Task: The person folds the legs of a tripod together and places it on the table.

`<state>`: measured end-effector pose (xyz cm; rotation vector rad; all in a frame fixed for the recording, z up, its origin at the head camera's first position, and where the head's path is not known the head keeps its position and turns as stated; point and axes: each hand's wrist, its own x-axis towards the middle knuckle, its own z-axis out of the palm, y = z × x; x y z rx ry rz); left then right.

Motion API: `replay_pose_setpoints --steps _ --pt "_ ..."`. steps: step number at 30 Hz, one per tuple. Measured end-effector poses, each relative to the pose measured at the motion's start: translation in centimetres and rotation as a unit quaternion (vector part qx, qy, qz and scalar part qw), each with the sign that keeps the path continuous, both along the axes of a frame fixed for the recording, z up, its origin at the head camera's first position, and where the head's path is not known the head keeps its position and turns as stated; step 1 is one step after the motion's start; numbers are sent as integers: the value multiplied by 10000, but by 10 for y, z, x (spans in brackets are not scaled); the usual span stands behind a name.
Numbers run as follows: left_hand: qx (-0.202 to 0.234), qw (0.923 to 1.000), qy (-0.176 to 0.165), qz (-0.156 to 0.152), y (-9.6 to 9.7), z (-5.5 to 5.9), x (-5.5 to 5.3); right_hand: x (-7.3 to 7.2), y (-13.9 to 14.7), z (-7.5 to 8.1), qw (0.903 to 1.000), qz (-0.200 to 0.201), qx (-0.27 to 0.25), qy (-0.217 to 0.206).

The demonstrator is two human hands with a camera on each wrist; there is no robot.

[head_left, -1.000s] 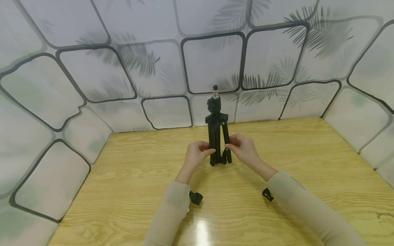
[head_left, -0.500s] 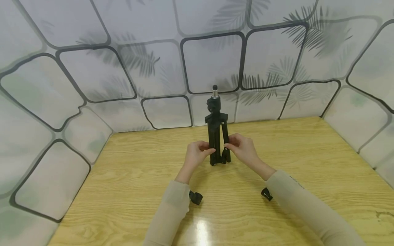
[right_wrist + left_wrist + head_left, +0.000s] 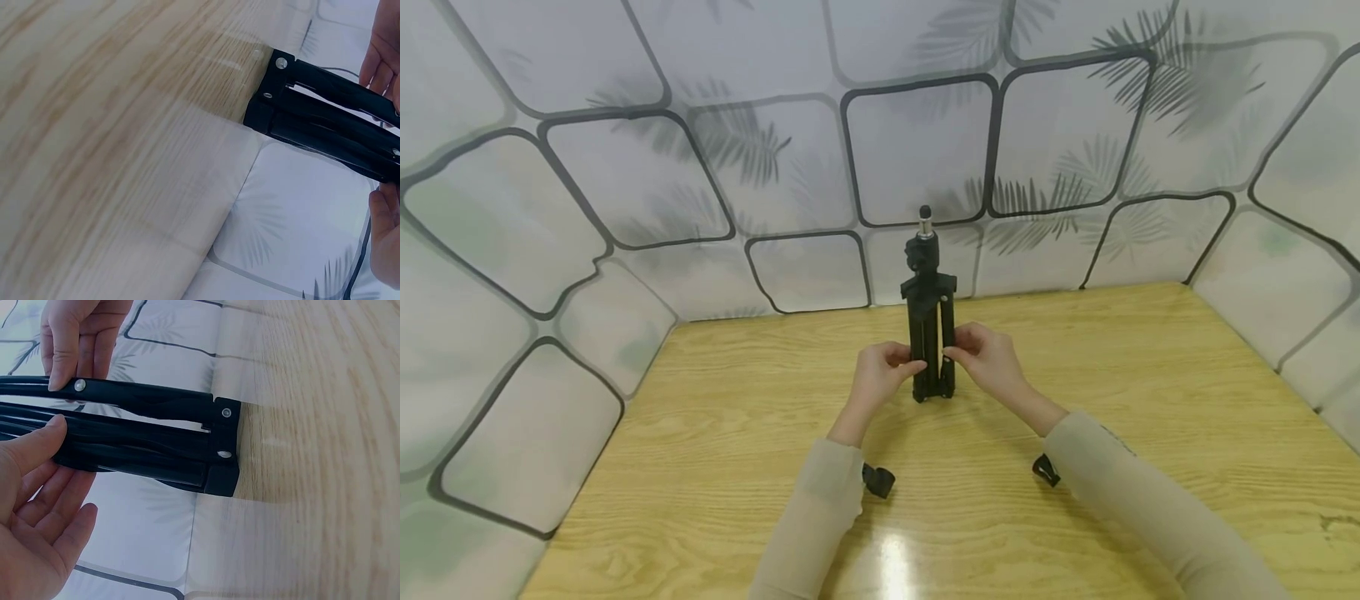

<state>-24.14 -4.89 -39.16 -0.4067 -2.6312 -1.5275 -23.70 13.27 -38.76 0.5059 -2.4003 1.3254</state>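
A black tripod (image 3: 931,333) with a short silver post on top stands upright toward the back of the table, its legs folded close together. My left hand (image 3: 880,375) pinches the lower part of the left leg between thumb and fingers. On the other side, my right hand (image 3: 988,362) pinches the right leg at about the same height. In the left wrist view, the leg ends (image 3: 225,447) meet in a black bracket with silver rivets at the tabletop. The right wrist view shows the tripod's legs (image 3: 331,112) from the other side, with a narrow gap beside one leg.
The wood-grain table (image 3: 737,467) runs back to a wall covering (image 3: 917,158) printed with rounded stone shapes and leaves. A small black piece (image 3: 877,481) shows beside the left cuff, and another black piece (image 3: 1046,470) beside the right cuff.
The tripod's right leg has swung inward to the left, from a slight outward angle to lie close along the others. My right hand moved with it; the left hand stayed in place.
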Motion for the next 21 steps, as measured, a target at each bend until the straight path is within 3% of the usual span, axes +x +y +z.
replay_pose_setpoints --steps 21 --pt "-31 10000 43 8 0 0 0 -2 1 2 9998 87 118 -161"
